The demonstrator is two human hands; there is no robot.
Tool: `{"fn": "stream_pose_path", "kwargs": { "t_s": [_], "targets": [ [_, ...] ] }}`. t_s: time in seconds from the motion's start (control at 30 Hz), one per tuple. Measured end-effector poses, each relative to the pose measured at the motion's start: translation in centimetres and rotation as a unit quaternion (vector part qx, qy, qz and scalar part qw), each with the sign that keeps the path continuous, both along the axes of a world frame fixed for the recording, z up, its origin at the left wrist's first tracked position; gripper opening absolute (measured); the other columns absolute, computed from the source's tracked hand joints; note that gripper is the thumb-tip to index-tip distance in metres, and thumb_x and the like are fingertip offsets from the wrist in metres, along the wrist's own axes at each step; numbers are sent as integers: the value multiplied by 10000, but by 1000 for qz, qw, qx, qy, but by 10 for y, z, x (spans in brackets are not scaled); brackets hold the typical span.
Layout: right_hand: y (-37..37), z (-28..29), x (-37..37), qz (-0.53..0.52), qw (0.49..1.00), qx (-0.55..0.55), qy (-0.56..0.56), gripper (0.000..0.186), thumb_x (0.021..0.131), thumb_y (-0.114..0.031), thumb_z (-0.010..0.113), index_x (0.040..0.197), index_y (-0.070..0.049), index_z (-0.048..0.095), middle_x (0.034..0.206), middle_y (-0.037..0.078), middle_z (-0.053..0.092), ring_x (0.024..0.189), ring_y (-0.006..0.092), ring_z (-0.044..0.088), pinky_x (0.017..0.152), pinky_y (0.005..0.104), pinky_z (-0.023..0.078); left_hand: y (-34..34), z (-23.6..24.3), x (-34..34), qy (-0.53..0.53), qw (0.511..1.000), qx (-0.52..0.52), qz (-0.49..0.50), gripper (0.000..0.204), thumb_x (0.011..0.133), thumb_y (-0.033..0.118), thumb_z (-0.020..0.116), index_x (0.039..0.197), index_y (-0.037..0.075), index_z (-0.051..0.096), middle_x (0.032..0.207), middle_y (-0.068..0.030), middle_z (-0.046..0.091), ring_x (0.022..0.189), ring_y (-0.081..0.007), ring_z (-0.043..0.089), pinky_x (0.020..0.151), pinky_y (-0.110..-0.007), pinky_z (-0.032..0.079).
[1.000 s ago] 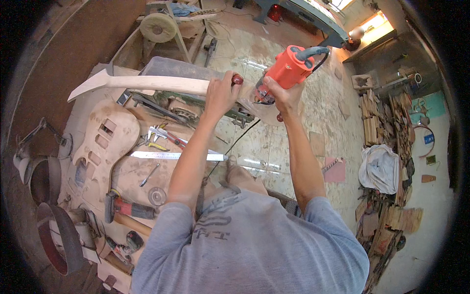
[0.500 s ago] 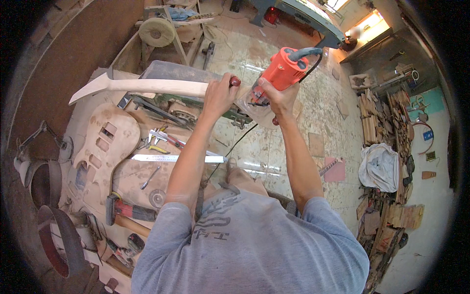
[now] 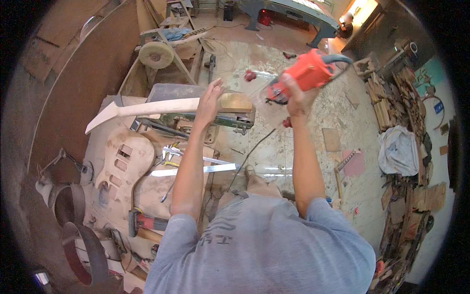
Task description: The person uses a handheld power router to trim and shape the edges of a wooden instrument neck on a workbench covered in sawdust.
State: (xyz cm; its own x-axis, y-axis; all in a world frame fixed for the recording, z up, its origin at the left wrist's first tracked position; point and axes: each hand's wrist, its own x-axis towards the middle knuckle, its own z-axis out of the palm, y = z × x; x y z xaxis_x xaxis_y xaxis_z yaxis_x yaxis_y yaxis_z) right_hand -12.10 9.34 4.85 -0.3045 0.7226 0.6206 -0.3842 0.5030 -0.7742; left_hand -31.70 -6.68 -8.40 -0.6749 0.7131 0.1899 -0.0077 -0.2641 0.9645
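Observation:
My right hand (image 3: 299,100) grips a red router (image 3: 311,71) by its body and holds it up over the floor, tilted, to the right of the bench vise. The router has a clear base, dark red knobs and a dark cable. A pale wooden guitar neck (image 3: 161,107) lies across the vise (image 3: 240,122), its angled headstock to the left and its squared heel to the right. Over the neck near the heel is my left hand (image 3: 209,105), fingers stretched out and holding nothing; whether it touches the wood I cannot tell.
On the bench lie a wooden guitar body (image 3: 129,152), calipers (image 3: 168,152), a steel straightedge (image 3: 196,170) and a red power tool (image 3: 152,223). Belt loops (image 3: 78,247) hang at lower left. A round wheel (image 3: 156,55) stands behind; scrap wood (image 3: 426,196) is piled right.
My left hand has let go of the router's knob and moved back over the neck, fingers straightened. My right hand has swung the router right, away from the neck's heel, which now shows.

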Motion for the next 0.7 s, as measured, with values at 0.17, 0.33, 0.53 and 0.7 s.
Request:
{"fn": "stream_pose_path", "kwargs": {
  "t_s": [0.17,0.33,0.53,0.7],
  "targets": [
    [22,20,50,-98,990,-31,92,654,805,-129,862,1375,1,569,1158,113,694,1050,206,703,946,372,563,-4,12,6,140,985,-100,-21,533,1077,314,566,1471,-45,555,1447,-223,635,1346,-298,608,1147,-378,434],
    [49,-12,93,-155,981,-57,100,670,827,-100,815,1420,22,529,1155,135,691,1018,237,704,952,402,568,-10,40,20,292,925,-241,-31,653,932,401,744,1438,8,617,1401,-228,668,1232,-358,658,1080,-411,477],
    [76,-59,122,-185,974,-110,72,687,842,-69,793,1455,13,492,1197,153,681,1031,262,702,957,417,572,-9,33,19,420,875,-241,-21,736,813,369,865,1434,52,630,1420,-213,656,1281,-390,620,1115,-456,453],
    [99,-91,128,-190,958,-189,98,700,851,-48,775,1478,16,471,1228,169,668,1067,275,696,968,426,575,-5,39,23,386,881,-272,-32,764,786,318,903,1443,56,615,1439,-191,650,1323,-367,616,1151,-448,440]
  ]
}}
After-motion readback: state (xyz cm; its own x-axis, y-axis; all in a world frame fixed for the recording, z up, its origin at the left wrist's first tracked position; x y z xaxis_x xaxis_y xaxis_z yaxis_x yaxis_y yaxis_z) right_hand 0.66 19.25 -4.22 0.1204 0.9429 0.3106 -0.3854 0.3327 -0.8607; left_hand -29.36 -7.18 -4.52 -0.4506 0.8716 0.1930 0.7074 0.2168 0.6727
